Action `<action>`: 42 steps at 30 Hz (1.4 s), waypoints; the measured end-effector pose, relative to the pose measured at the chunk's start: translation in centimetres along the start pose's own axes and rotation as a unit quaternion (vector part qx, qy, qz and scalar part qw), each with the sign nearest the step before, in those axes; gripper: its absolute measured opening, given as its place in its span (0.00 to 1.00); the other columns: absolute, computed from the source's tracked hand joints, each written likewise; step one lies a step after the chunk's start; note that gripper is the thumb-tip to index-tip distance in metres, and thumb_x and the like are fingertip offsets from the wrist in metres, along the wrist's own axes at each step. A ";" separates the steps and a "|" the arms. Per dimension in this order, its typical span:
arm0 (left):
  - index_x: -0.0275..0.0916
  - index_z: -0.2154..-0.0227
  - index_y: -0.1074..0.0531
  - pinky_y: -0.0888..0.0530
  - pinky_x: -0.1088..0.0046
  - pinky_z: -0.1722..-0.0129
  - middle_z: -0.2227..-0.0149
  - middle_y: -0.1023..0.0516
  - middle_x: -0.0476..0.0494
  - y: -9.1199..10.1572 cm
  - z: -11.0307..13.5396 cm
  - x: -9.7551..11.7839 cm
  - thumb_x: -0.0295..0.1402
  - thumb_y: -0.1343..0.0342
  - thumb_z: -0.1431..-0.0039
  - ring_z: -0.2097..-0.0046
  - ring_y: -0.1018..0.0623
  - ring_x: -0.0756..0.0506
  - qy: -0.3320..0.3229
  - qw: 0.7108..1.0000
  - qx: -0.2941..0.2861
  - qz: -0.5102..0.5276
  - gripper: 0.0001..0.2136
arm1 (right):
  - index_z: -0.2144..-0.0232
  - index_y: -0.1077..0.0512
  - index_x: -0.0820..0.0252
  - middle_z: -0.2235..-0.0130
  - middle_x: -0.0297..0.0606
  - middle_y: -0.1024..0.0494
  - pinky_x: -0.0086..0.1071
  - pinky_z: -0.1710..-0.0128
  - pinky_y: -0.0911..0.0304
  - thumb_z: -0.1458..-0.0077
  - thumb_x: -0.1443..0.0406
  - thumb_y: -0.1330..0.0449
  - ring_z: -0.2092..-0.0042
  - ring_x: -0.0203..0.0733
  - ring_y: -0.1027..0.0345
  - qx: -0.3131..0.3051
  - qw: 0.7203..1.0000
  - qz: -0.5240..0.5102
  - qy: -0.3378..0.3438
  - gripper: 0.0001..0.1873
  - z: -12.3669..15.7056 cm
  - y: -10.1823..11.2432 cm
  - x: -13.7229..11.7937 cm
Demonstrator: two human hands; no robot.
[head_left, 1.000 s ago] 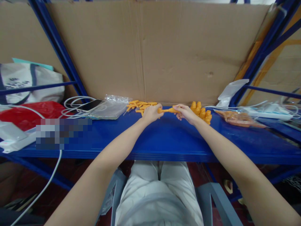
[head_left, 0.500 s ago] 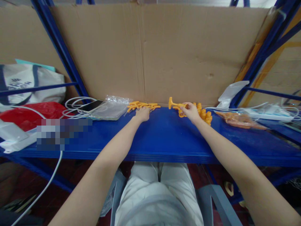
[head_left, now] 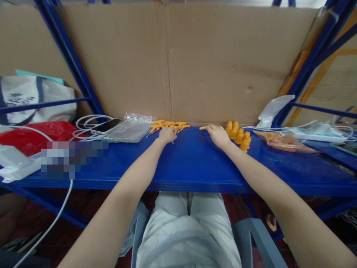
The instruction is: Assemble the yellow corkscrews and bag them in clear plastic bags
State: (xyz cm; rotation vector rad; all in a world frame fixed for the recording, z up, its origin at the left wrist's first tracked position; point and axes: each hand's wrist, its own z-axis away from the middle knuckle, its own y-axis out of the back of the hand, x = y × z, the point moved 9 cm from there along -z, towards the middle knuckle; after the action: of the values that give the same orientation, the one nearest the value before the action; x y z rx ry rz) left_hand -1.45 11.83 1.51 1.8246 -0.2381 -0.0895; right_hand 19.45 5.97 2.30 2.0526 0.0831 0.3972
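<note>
On the blue shelf's far side, my left hand [head_left: 167, 135] is closed over the right part of a pile of orange-handled corkscrews [head_left: 158, 124]. Their thin metal spirals stick out toward me, and one orange handle shows beside my fingers. My right hand [head_left: 219, 136] is lowered to the shelf, fingers curled around an orange T-shaped piece [head_left: 202, 128]. Only the end of that piece shows past the fingertips; the hand covers the rest. Several orange stepped, cone-like plastic pieces [head_left: 239, 136] stand in a cluster just right of this hand.
Left of the corkscrews lie a clear plastic bag [head_left: 132, 130], a phone [head_left: 108, 125] and looped white cables [head_left: 80, 121]. A bag of orange parts [head_left: 284, 142] and a white power strip [head_left: 320, 136] lie right. Cardboard [head_left: 209, 67] backs the blue shelf [head_left: 192, 163].
My right hand has come down and slightly left with the orange T-shaped piece, uncovering the cone-like pieces. My left hand has shifted slightly among the corkscrews.
</note>
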 end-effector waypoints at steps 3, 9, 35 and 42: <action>0.41 0.50 0.23 0.26 0.64 0.46 0.47 0.20 0.38 -0.1 -0.3 -0.4 0.32 0.42 0.42 0.44 0.24 0.36 0.016 1.000 0.019 0.017 0.17 | 0.42 0.30 0.68 0.42 0.56 0.27 0.44 0.43 0.40 0.34 0.70 0.53 0.42 0.55 0.31 -0.066 0.998 0.021 0.002 0.22 0.2 -1.1 -0.2; 0.42 0.53 0.22 0.26 0.62 0.47 0.51 0.18 0.40 0.5 -0.3 -1.1 0.30 0.44 0.40 0.46 0.22 0.37 0.051 0.994 0.066 0.069 0.13 | 0.38 0.34 0.68 0.35 0.55 0.34 0.50 0.37 0.45 0.34 0.67 0.50 0.34 0.55 0.41 -0.100 0.995 -0.025 0.000 0.25 0.5 -2.7 0.4; 0.37 0.61 0.20 0.25 0.66 0.52 0.59 0.16 0.38 -0.4 1.8 7.3 0.32 0.48 0.37 0.54 0.19 0.39 -0.126 0.988 -0.007 0.085 0.12 | 0.54 0.22 0.65 0.52 0.57 0.20 0.48 0.49 0.35 0.39 0.68 0.51 0.47 0.58 0.27 -0.030 0.934 -0.040 -0.353 0.19 4.1 2.8 12.9; 0.39 0.51 0.22 0.31 0.61 0.42 0.45 0.23 0.36 0.3 1.7 6.5 0.25 0.49 0.39 0.42 0.27 0.38 -0.147 0.988 0.027 0.040 0.17 | 0.51 0.23 0.64 0.50 0.56 0.20 0.48 0.49 0.35 0.45 0.70 0.45 0.47 0.57 0.25 -0.103 0.937 -0.032 -0.332 0.20 3.8 0.6 12.8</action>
State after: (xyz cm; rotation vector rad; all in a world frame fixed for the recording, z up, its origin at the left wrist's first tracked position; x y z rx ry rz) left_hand 4.54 8.77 1.73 1.8489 -0.5250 -0.2994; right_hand 32.68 5.38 4.28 1.8699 -0.2900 -0.3280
